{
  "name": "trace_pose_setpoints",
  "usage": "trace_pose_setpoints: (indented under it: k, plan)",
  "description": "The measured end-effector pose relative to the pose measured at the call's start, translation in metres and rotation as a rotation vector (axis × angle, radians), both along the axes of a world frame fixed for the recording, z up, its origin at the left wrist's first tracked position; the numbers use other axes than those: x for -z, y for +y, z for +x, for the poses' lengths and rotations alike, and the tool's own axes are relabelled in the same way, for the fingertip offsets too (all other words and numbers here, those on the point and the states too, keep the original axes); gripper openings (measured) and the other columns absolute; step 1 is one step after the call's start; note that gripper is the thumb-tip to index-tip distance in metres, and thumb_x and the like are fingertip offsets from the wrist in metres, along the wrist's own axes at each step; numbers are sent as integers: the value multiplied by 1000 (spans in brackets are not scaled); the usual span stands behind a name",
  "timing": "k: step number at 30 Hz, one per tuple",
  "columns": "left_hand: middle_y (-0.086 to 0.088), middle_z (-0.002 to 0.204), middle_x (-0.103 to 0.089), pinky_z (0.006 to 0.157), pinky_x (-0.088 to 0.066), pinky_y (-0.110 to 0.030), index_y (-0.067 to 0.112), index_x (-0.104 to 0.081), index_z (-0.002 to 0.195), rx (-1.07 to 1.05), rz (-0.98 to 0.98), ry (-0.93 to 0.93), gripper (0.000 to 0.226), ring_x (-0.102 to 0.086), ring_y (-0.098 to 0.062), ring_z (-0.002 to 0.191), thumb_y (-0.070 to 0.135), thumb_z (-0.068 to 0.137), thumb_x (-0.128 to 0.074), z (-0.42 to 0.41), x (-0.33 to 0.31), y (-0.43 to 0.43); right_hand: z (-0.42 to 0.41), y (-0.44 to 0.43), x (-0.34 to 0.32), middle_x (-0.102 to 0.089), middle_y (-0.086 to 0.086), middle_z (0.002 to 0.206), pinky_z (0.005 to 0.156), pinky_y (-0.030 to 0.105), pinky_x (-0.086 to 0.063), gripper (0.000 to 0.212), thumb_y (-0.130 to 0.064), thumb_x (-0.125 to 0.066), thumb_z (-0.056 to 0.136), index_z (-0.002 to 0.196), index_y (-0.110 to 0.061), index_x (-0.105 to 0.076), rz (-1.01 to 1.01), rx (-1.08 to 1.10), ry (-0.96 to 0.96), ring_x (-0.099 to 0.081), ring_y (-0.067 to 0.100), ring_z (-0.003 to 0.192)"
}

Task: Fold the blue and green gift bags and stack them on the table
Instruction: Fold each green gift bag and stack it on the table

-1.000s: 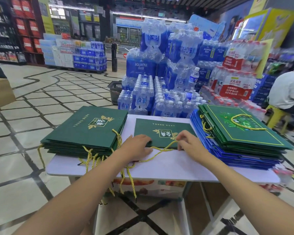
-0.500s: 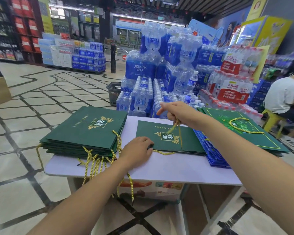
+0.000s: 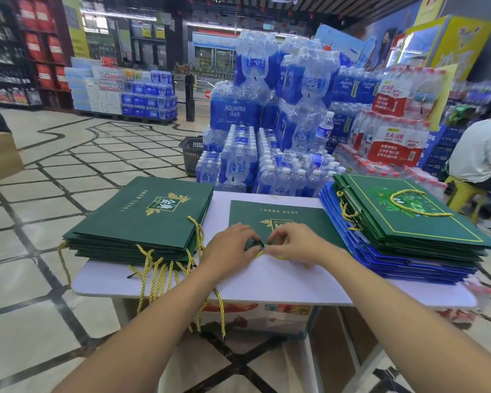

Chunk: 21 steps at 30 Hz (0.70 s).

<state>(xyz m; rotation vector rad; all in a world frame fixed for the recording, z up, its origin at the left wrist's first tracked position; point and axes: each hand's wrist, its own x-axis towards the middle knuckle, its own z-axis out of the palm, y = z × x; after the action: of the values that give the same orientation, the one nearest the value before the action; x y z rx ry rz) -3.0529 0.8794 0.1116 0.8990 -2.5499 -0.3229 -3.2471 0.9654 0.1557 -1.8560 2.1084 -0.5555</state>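
Pinching the gold cord handle (image 3: 262, 252) between curled fingertips, the left hand (image 3: 228, 248) and the right hand (image 3: 299, 245) are meeting, almost touching, over the near edge of a single green gift bag (image 3: 250, 212). Neither hand is spread wide; both are narrowed onto the cord. The bag is lying flat on the white table (image 3: 281, 282), stretching away from the knuckles with its printed logo just beyond the fingers. Judging from this, the person is tucking or straightening the handle so that the flattened bag is lying neat before it is being stacked; whether the cord is going inside the bag cannot be told.

Outward of the left hand, a stack of folded green bags (image 3: 142, 219) is sitting with its own gold cords dangling over the table edge, probably the finished pile. Outward of the right hand, green bags (image 3: 414, 219) are resting on top of blue gift bags (image 3: 394, 263), likely waiting their turn. Well beyond both hands, packs of bottled water (image 3: 267, 165) are standing on the floor, and a seated person in white (image 3: 479, 154) is showing far off past the right hand.
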Motion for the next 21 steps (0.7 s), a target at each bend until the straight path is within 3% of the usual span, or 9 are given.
trace_pose_setpoints:
  k: [2,4,7,11,13,17,21]
  plan:
    - [16,128,-62,95,-47,-35,35,-65,121,-9,34,26,26,-55,-13,124,45,99,-57,0,1,0,-2,7,14,-67,-12,88,74,24,-52,28,-47,-82,79,101,-30,-76,-76,-56,-9,-62,1,81]
    - [19,118,-63,86,-49,-34,39,-64,117,-20,57,49,22,-59,-11,113,47,97,-57,0,2,0,-6,10,22,-68,-13,86,73,25,-51,16,-40,-82,82,96,-34,-77,-143,-82,-47,-61,2,81]
    - [20,117,-62,76,-47,-32,42,-63,118,-44,77,47,23,-59,-9,108,49,96,-58,0,2,-1,-6,6,21,-70,-12,87,65,14,-39,3,-30,-77,89,89,-29,-75,-178,-68,-123,-57,-4,70]
    - [22,131,-61,88,-52,-35,43,-62,121,-75,108,41,29,-56,-5,122,53,94,-61,0,0,-2,3,-4,24,-75,-9,88,58,12,-38,7,-22,-63,100,101,-24,-70,-333,95,-415,-51,-3,59]
    - [22,130,-60,89,-52,-35,43,-61,121,-76,119,42,29,-56,-5,123,53,94,-61,0,1,-1,6,-8,34,-74,-9,84,56,12,-37,20,-18,-58,102,109,-28,-73,-380,130,-412,-48,-1,56]
    - [22,121,-61,82,-53,-33,44,-61,120,-85,110,58,28,-60,-7,112,53,93,-60,0,4,-1,8,-7,45,-74,-14,93,73,3,-38,20,-14,-74,91,106,-26,-79,-432,136,-289,-58,-15,85]
    - [22,131,-60,90,-52,-35,42,-62,122,-85,111,79,28,-56,-6,122,50,95,-61,0,3,-1,3,-7,47,-72,-16,93,76,1,-37,17,-11,-75,88,96,-26,-78,-468,143,-244,-58,-13,92]
